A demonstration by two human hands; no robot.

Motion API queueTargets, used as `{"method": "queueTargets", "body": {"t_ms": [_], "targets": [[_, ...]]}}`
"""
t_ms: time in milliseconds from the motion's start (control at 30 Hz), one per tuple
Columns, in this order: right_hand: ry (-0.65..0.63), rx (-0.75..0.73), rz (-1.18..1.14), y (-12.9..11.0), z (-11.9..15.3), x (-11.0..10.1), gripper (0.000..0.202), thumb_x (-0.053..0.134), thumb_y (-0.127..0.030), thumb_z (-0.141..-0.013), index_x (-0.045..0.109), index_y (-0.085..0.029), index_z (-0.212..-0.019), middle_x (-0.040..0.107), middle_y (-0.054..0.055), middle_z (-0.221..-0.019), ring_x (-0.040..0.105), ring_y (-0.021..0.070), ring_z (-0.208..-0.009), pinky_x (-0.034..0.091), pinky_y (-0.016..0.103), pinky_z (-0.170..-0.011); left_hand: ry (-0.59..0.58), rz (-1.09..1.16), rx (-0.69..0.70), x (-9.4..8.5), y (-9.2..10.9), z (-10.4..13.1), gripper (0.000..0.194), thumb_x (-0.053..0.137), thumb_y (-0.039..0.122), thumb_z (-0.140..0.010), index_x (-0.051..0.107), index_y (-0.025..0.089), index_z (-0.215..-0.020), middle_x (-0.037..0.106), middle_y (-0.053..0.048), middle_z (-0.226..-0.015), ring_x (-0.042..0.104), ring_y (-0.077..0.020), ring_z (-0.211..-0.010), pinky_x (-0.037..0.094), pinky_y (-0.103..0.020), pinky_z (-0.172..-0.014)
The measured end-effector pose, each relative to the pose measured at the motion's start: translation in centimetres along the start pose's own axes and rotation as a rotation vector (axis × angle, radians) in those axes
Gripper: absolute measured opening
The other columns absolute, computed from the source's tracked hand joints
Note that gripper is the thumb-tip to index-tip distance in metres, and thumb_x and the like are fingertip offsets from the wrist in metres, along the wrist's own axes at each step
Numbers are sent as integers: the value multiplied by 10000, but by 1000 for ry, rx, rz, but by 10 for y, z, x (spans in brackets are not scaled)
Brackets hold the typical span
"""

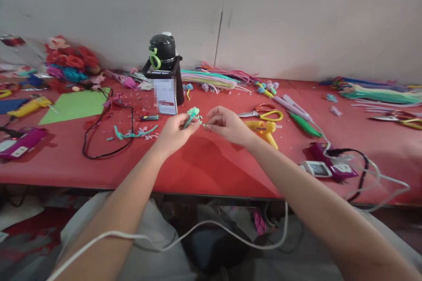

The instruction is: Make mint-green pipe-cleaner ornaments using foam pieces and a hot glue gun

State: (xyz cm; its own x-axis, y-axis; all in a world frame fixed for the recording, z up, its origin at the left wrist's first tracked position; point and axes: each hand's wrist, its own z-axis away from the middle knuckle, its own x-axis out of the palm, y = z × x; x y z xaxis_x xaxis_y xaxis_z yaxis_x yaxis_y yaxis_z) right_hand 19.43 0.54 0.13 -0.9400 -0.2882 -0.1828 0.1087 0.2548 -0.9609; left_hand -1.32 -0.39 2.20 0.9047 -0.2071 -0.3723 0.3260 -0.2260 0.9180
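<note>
Mint-green craft piece [193, 113] is showing in my head view, above a red table [211, 171] that is running along a pale wall [280, 22]. With my left hand [174, 134] I am pinching the piece, fingers curled; with my right hand [227, 125], nearly closed, I am pinching a tiny green bit [204, 125]. The piece is sitting at my left hand's two o'clock.
</note>
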Motion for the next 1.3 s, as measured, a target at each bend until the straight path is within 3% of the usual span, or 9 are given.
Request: {"method": "queueTargets", "body": {"t_ms": [133, 333, 500, 767, 1000, 1300], "targets": [[-2, -4, 88, -18, 48, -10, 280, 739, -248, -829, 497, -250, -970, 746, 8, -816, 734, 204, -838, 560, 366, -806, -94, -80, 64, 27, 12, 16, 373, 643, 465, -903, 530, 184, -684, 430, 34, -653, 413, -132, -632, 300, -285, -604], [91, -4, 63, -20, 86, -13, 272, 702, -253, -854, 455, -264, -968, 744, 7, -825, 743, 206, -824, 570, 375, -790, -232, -14, 59, 56, 20, 29, 390, 604, 503, -943, 576, 178, -729, 510, 21, -678, 465, -137, -643, 335, -275, -608], [177, 15, 28, -15, 94, -9, 310, 731, -342, -868, 471, -237, -1002, 735, 19, -831, 722, 184, -797, 561, 353, -787, -202, -1, 34, 66, 16, 35, 396, 601, 519, -955, 550, 186, -746, 507, 28, -673, 470, -133, -623, 342, -272, -594], [220, -2, 14, -7, 101, 3, 205, 693, -369, -907, 697, -191, -1009, 746, 79, -991, 704, 197, -923, 555, 349, -831, -32, 50, -19, 67, 14, 48, 408, 578, 504, -982, 526, 195, -721, 468, 35, -633, 440, -122, -584, 338, -273, -577], [280, -39, 20, -10, 104, 5, 124, 713, -327, -905, 730, -204, -905, 757, 36, -874, 697, 176, -811, 548, 318, -770, -28, 67, -23, 71, 15, 51, 393, 577, 475, -994, 536, 193, -724, 490, 32, -640, 452, -116, -588, 339, -270, -577], [236, -31, 2, -10, 103, 9, 127, 684, -306, -929, 722, -192, -889, 759, 37, -860, 696, 173, -808, 539, 316, -783, -31, 88, -33, 76, 12, 52, 400, 610, 528, -964, 554, 194, -752, 511, 29, -653, 456, -122, -590, 341, -270, -562]]}}
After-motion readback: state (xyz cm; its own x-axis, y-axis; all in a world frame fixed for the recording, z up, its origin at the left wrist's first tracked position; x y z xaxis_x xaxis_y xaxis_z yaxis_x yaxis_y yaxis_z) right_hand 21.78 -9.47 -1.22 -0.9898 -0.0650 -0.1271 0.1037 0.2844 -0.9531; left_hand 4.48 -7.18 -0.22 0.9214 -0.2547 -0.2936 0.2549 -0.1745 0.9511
